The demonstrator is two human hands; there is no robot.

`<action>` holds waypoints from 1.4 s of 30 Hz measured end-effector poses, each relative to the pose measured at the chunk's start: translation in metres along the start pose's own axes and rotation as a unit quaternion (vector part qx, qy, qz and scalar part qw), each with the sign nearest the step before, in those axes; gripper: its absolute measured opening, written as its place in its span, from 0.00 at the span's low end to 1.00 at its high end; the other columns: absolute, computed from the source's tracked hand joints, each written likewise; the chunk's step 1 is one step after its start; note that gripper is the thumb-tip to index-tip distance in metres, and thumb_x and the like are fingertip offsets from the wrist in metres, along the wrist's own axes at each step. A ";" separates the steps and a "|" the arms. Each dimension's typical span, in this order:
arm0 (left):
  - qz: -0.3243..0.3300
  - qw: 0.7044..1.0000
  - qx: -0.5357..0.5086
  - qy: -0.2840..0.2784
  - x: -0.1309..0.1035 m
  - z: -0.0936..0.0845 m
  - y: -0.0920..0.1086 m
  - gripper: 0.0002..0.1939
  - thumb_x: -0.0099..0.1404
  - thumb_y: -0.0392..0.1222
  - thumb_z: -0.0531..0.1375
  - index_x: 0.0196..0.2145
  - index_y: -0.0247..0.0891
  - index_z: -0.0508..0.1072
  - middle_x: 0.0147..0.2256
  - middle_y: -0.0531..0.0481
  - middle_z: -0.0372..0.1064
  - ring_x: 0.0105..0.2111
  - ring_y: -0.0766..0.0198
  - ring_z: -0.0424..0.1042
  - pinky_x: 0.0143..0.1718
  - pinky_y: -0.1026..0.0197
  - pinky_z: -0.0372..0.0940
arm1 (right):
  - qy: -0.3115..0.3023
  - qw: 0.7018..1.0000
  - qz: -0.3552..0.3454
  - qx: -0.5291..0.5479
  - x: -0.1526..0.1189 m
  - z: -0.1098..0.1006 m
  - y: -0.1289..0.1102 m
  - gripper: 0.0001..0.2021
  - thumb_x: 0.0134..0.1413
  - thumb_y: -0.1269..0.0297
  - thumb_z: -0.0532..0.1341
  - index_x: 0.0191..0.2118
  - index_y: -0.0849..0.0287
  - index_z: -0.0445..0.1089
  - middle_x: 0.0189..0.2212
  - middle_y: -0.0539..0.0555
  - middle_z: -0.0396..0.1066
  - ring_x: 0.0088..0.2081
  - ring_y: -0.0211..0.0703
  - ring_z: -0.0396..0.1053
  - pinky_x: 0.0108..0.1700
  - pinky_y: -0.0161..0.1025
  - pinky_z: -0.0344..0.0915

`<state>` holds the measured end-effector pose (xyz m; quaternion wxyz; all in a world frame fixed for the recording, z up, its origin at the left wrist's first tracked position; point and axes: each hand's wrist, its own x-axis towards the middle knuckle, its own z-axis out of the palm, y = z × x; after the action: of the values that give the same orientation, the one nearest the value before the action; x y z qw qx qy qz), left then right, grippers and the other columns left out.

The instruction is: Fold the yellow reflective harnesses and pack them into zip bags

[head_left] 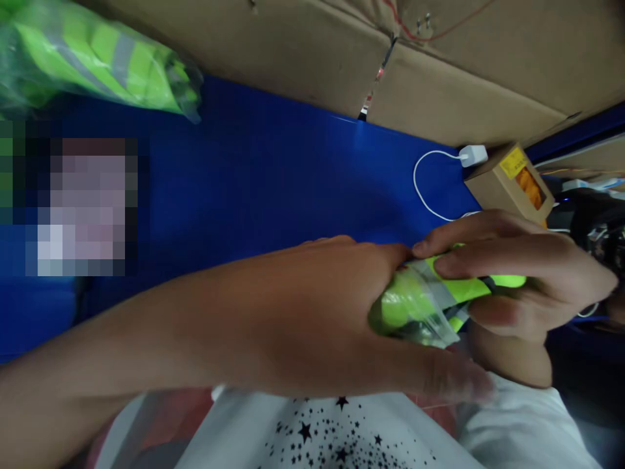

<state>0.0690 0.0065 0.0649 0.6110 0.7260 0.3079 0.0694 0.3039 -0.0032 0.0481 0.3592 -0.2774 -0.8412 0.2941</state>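
Observation:
A folded neon-yellow safety vest (420, 293) with grey reflective strips is between my hands, above the near edge of the blue tabletop. Clear plastic wraps part of it. My left hand (342, 319) reaches in from the left, its palm and fingers round the vest's left end, the thumb stretched out below. From the right, my right hand (527, 273) pinches the vest's other end with thumb and fingers. Some of the left fingers are hidden behind the vest.
Another bagged neon-yellow vest (122, 62) lies at the back left of the blue tabletop (273, 176), near a pixelated patch. A cardboard wall (303, 52) runs behind. At the right are a white charger (473, 155) with its cable and a small cardboard box (508, 179).

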 end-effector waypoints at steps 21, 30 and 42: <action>-0.101 0.989 -0.112 0.004 0.026 -0.002 -0.079 0.33 0.59 0.58 0.70 0.59 0.44 0.74 0.44 0.48 0.79 0.42 0.54 0.78 0.37 0.60 0.67 | 0.093 0.993 0.065 0.025 -0.029 0.053 0.048 0.08 0.62 0.69 0.68 0.46 0.56 0.72 0.39 0.51 0.78 0.43 0.40 0.78 0.45 0.37 0.75; -0.079 0.991 0.027 0.101 0.022 0.029 -0.053 0.18 0.66 0.56 0.64 0.43 0.39 0.77 0.36 0.51 0.78 0.33 0.60 0.75 0.30 0.61 0.60 | 0.066 0.977 0.203 0.009 -0.028 0.059 0.035 0.08 0.66 0.64 0.65 0.49 0.56 0.71 0.41 0.50 0.76 0.39 0.35 0.76 0.42 0.33 0.73; -0.056 0.936 -0.315 0.147 0.030 0.036 -0.082 0.23 0.65 0.51 0.70 0.55 0.44 0.76 0.49 0.47 0.79 0.51 0.52 0.77 0.47 0.56 0.73 | -0.123 0.978 0.136 0.101 -0.020 0.039 0.042 0.28 0.76 0.47 0.46 0.70 0.54 0.62 0.69 0.58 0.61 0.72 0.47 0.57 0.74 0.49 0.55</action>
<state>0.0804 -0.0026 -0.0280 0.7588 0.4597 0.3975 0.2344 0.2966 0.0004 -0.0121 0.2358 -0.3134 -0.7992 0.4555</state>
